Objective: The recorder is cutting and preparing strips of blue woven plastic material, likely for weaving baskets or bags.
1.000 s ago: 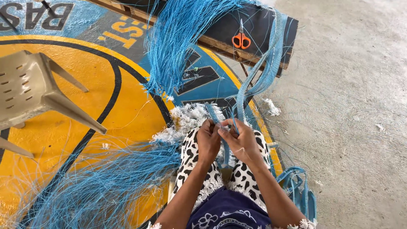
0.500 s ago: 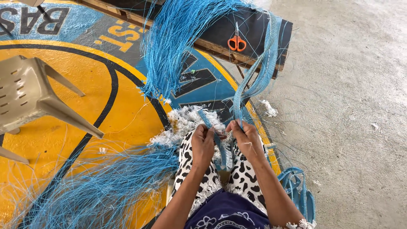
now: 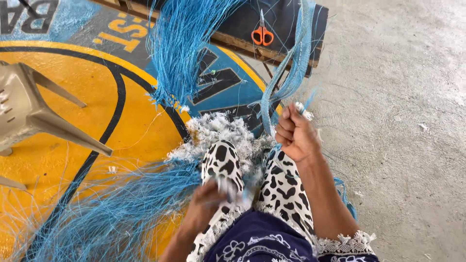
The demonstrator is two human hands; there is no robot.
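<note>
The blue nylon fishing net (image 3: pixel 286 73), a hanging band of fine mesh gathered into a rope-like strip, ran down from the dark cloth-covered wooden bench (image 3: pixel 291 29) at the top of the view to the right hand (image 3: pixel 296 133). That hand was raised above the right knee, its fingers curled shut around the strip, with a tuft of white frayed fibre showing above the knuckles. The left hand (image 3: pixel 206 206) sat low over the left thigh and was blurred; it appeared closed on a pale scrap, but whether it truly gripped anything could not be told.

A second, looser sheaf of blue net strands (image 3: pixel 182 48) hung from the bench to the left of the held strip, its ends just above a heap of white frayed fibre scraps (image 3: pixel 218 131) on the floor in front of the knees. More blue netting (image 3: pixel 111 213) lay spread across the floor at the lower left. The person wore black-and-white spotted trousers (image 3: pixel 281 194). A pair of orange-handled scissors (image 3: pixel 262 34) rested on the bench top, well apart from both hands. A beige plastic chair (image 3: pixel 34 111) lay tipped on the yellow, blue and black painted floor (image 3: pixel 121 121) at the left, and bare grey concrete (image 3: pixel 398 121) filled the right.
</note>
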